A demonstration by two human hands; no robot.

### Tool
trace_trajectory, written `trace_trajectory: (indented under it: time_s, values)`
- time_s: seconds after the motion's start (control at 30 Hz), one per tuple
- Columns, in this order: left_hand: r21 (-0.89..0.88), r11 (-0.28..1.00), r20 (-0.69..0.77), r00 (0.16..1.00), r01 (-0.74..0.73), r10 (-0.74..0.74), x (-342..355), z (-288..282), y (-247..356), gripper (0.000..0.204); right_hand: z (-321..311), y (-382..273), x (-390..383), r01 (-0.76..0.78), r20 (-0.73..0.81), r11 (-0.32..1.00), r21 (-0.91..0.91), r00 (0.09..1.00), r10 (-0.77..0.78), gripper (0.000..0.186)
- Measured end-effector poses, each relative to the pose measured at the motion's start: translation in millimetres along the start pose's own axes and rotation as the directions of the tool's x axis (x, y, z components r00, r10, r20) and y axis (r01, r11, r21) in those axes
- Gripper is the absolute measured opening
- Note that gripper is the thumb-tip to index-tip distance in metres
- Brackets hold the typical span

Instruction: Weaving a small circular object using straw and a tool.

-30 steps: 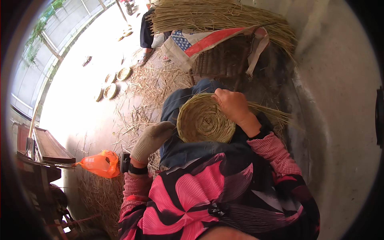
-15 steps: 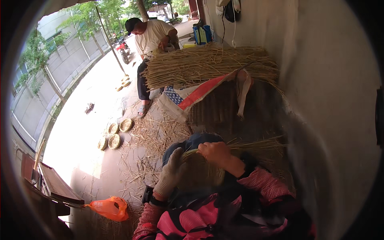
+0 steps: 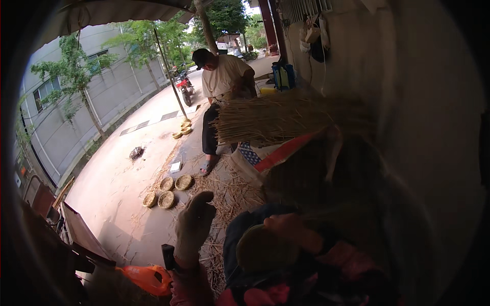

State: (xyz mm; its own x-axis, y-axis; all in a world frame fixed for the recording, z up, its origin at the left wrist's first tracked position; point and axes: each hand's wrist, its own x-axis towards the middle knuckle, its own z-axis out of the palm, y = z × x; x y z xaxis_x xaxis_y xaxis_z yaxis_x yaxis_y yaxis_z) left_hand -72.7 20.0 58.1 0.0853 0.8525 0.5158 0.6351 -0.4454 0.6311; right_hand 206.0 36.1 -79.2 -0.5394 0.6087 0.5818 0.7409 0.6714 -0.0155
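Note:
In dim light, my right hand (image 3: 292,230) is closed at the upper rim of a round woven straw piece (image 3: 263,249), which rests at my lap over dark blue cloth. Straw strands that may lie under its fingers are too dark to make out. My left hand (image 3: 195,224), in a pale knitted glove, is raised to the left, apart from the piece. Its fingers are bent, with a gap beside the thumb, and nothing shows between them.
A straw bundle (image 3: 291,118) lies ahead over a printed cloth (image 3: 275,162). Beyond its left end sits a person (image 3: 224,76) in a cap. Small straw baskets (image 3: 166,199) stand on the floor amid loose straw (image 3: 232,196). An orange bag (image 3: 148,278) hangs at lower left.
My left hand has come off the straw at the rim and moved up and left. The view has turned left, so surroundings sit further right. The near area looks darker.

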Motion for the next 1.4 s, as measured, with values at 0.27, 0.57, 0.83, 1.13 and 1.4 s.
trace_trajectory:
  time_s: [0.27, 0.57, 0.83, 1.13, 1.4]
  values:
    - [0.134, 0.987, 0.446, 0.895, -0.089, 0.020, 50, 129, -86, 0.043, 20, 5, -2, 0.016, -0.046, 1.000, -0.023, 0.999, -0.017, 0.013]
    - [-0.030, 0.867, 0.690, 0.617, -0.498, 0.379, 45, 173, -122, 0.027, 30, 20, -17, -0.071, -0.026, 0.995, -0.071, 0.997, 0.070, 0.015]
    - [0.035, 0.810, 0.732, 0.566, -0.586, 0.378, 42, 187, -134, 0.025, 15, 14, -18, -0.071, 0.009, 0.989, -0.132, 0.997, 0.073, 0.012]
    - [0.038, 0.875, 0.687, 0.649, -0.482, 0.328, 34, 169, -135, 0.025, 9, 8, -14, -0.086, 0.059, 0.992, -0.092, 0.994, 0.092, 0.009]
    - [0.103, 0.894, 0.759, 0.616, -0.436, 0.213, 41, 188, -139, 0.023, 35, 24, -23, -0.079, 0.003, 0.991, -0.111, 0.997, 0.080, 0.016]
